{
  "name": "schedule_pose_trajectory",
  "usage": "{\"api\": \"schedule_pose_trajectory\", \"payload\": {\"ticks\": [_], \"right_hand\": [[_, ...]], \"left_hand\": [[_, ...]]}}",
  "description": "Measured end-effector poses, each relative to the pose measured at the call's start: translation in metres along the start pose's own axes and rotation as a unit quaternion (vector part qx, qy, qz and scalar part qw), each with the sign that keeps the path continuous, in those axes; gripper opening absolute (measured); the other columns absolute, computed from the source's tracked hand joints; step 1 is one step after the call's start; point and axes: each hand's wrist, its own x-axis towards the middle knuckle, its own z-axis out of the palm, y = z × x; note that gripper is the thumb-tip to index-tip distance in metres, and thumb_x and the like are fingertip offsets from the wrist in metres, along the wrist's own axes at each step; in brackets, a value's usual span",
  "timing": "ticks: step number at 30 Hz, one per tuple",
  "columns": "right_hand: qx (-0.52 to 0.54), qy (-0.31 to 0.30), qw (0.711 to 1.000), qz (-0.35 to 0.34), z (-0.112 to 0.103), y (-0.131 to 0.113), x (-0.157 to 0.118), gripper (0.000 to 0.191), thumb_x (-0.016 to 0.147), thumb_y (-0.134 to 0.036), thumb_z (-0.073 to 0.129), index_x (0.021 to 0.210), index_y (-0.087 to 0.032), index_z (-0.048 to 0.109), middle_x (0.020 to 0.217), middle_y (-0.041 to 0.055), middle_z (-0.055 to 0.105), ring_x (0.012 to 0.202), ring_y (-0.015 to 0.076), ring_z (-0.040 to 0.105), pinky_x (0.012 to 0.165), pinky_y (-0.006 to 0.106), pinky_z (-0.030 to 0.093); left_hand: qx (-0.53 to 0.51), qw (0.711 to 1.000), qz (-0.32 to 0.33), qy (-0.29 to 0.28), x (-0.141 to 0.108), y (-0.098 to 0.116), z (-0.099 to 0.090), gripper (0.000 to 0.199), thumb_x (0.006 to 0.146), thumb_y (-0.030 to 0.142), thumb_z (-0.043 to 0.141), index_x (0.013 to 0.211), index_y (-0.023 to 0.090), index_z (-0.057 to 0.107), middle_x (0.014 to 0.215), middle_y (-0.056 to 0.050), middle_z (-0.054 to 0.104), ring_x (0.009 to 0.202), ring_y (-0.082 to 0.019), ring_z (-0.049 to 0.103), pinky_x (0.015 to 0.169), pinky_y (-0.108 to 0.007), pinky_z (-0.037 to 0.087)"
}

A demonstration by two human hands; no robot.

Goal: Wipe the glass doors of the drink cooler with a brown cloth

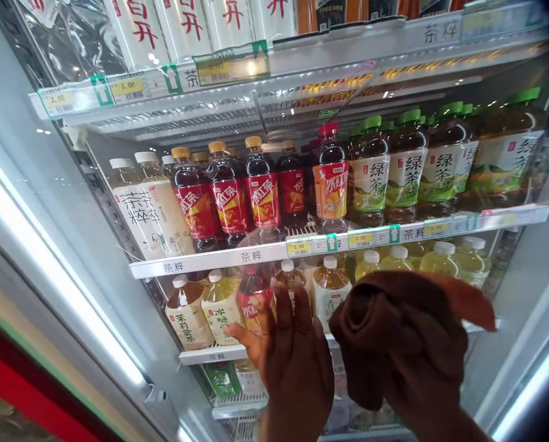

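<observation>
My left hand (292, 356) is raised at the lower middle with its fingers spread, holding nothing; its fingertips overlap the lower row of bottles. To its right, my right hand (412, 362) grips a bunched brown cloth (366, 344), one end of which sticks out to the right. Both hands are in front of a cooler with a glass-like surface that shows faint reflections. Behind it stand red-labelled tea bottles (262, 193), an orange-labelled bottle (332, 184) with a red cap and green-capped bottles (370, 172).
White shelf edges (219, 261) with price tags run across the cooler. White bottles (182, 31) stand on the top shelf. A bright light strip (94, 307) runs down the left side, beside a red edge (21, 380) at lower left.
</observation>
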Motion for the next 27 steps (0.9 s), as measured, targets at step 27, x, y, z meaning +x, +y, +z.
{"api": "schedule_pose_trajectory", "payload": {"ticks": [27], "right_hand": [[-0.019, 0.001, 0.999, -0.038, -0.050, 0.086, 0.007, 0.023, 0.093, -0.020, 0.068, 0.115, -0.022, 0.074, 0.124, 0.0100, 0.067, 0.113, 0.0292, 0.066, 0.102, 0.047, 0.052]], "left_hand": [[0.000, 0.997, 0.079, 0.005, 0.037, 0.095, 0.040, 0.054, 0.107, 0.019, 0.042, 0.161, 0.012, 0.040, 0.166, -0.015, 0.044, 0.164, -0.028, 0.020, 0.134, -0.056, 0.003]]}}
